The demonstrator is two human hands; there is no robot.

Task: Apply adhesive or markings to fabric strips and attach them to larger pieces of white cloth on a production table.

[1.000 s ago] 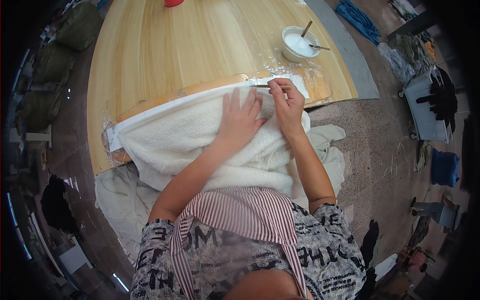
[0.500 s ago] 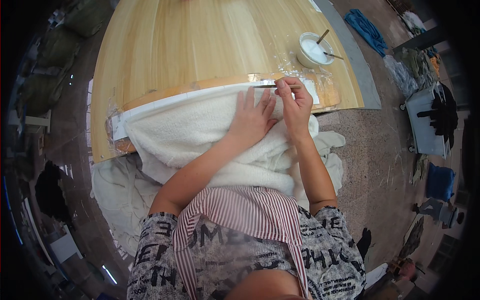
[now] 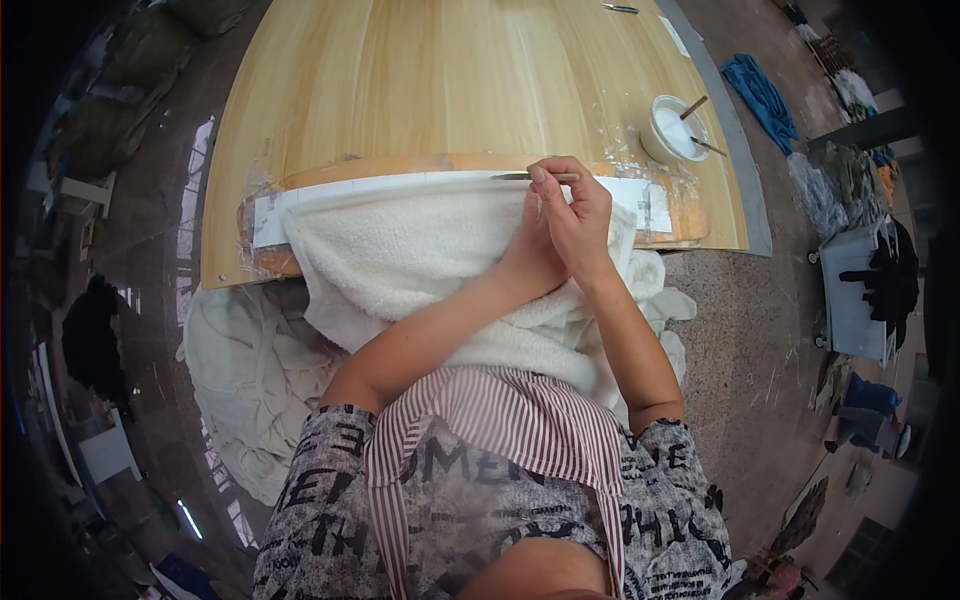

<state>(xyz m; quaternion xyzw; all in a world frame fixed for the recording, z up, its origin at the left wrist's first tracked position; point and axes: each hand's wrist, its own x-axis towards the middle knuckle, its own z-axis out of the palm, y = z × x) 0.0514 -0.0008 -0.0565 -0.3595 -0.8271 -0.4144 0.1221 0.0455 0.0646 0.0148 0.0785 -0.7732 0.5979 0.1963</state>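
A slender pointed tool [image 3: 515, 177] with a brownish handle is pinched in my right hand [image 3: 580, 220]. Its tip points left, just over the strip of white paper [image 3: 375, 186] along the upper edge of a thick white fleecy towel [image 3: 390, 240]. My left hand [image 3: 530, 258] rests on the towel, partly behind the right hand. One of its fingers shows stretched out toward the paper strip; the others are mostly hidden. Beneath the strip lies an orange-brown board [image 3: 400, 164] with clear tape at its ends.
Toward the far right of the wooden tabletop [image 3: 440, 80] stands a tub [image 3: 657, 143] of white substance with two sticks in it. A small metal tool [image 3: 620, 8] lies at the far edge. White cloth [image 3: 240, 370] hangs in folds at the left. A wheeled bin [image 3: 855, 290] stands right.
My left hand has shifted right under my right hand, its spread fingers now mostly covered. The tool stays in my right hand near the paper strip. The whole view has shifted slightly.
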